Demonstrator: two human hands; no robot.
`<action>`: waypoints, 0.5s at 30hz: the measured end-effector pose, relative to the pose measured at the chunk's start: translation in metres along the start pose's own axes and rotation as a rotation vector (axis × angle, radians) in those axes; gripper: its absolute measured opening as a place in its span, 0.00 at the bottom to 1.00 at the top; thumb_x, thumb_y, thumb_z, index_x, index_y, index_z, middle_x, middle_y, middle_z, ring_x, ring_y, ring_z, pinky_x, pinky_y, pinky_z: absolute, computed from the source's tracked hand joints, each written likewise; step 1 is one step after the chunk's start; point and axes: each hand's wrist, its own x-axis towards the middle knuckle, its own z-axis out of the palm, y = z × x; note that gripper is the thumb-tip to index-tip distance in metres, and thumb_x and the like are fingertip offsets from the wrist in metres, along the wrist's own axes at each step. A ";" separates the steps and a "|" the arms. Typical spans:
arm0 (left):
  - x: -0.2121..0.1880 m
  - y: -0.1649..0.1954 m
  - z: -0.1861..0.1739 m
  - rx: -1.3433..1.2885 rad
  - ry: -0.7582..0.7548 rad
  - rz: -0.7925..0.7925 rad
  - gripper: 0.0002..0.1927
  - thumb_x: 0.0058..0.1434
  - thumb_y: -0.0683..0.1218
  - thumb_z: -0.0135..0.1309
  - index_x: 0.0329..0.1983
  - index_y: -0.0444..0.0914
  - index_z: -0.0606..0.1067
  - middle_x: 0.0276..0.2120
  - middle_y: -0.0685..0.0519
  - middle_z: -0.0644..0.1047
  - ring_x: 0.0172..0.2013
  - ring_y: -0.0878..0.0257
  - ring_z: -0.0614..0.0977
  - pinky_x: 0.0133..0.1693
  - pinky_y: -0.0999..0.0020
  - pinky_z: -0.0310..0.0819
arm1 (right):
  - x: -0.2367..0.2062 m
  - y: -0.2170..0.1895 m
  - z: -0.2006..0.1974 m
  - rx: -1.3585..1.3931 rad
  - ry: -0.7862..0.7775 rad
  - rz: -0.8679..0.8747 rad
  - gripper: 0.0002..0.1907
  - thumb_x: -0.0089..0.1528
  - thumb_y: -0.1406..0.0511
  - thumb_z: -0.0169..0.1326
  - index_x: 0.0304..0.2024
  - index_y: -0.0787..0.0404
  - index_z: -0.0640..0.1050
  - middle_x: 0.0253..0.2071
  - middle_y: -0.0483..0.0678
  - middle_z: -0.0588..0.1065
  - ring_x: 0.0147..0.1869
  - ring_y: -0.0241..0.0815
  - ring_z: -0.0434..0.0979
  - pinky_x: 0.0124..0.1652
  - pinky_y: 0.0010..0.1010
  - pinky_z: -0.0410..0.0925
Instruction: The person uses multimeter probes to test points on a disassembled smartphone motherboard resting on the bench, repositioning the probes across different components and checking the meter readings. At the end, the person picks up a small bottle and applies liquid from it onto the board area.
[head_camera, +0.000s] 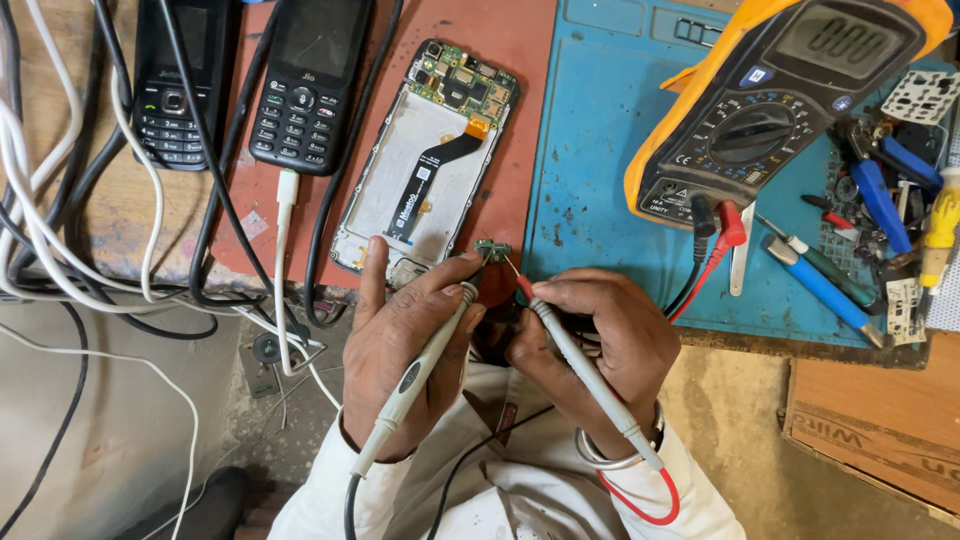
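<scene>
Your left hand (400, 345) is clenched around a grey plastic test probe with a black lead (418, 372), and your right hand (595, 345) grips a matching grey probe with a red lead (590, 375). Both tips meet on the small green circuit board (493, 249), which your left fingertips pinch at the edge of the bench, just below the opened smartphone frame with its black ribbon cable (425, 160). Keep the board pinned firmly and rest your wrists together, since the metal tips are fine and could slip off the tiny pads. Angle the tips apart so they don't touch each other. The yellow rubber-cased multimeter with a grey display (775, 95) sits tilted on the scuffed blue silicone mat (590, 130); glance up at it without moving your hands.
</scene>
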 end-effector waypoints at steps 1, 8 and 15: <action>0.000 0.000 0.000 -0.003 -0.001 0.000 0.15 0.68 0.37 0.59 0.52 0.37 0.66 0.50 0.43 0.82 0.53 0.53 0.86 0.73 0.40 0.54 | 0.001 0.001 0.000 0.009 -0.002 -0.003 0.21 0.48 0.70 0.69 0.43 0.63 0.79 0.41 0.50 0.79 0.39 0.37 0.82 0.38 0.26 0.74; 0.003 0.000 0.001 0.005 0.003 -0.022 0.14 0.68 0.38 0.60 0.50 0.37 0.68 0.50 0.44 0.82 0.53 0.54 0.86 0.72 0.42 0.58 | 0.001 0.001 0.002 -0.003 0.015 0.008 0.17 0.52 0.73 0.66 0.43 0.63 0.79 0.41 0.50 0.80 0.38 0.36 0.82 0.37 0.24 0.74; 0.005 0.001 0.001 0.010 0.007 -0.010 0.14 0.67 0.38 0.61 0.50 0.37 0.68 0.49 0.44 0.82 0.53 0.53 0.86 0.71 0.44 0.61 | 0.003 0.000 0.001 0.035 -0.002 0.026 0.18 0.51 0.72 0.67 0.44 0.63 0.79 0.41 0.50 0.79 0.37 0.34 0.82 0.36 0.23 0.74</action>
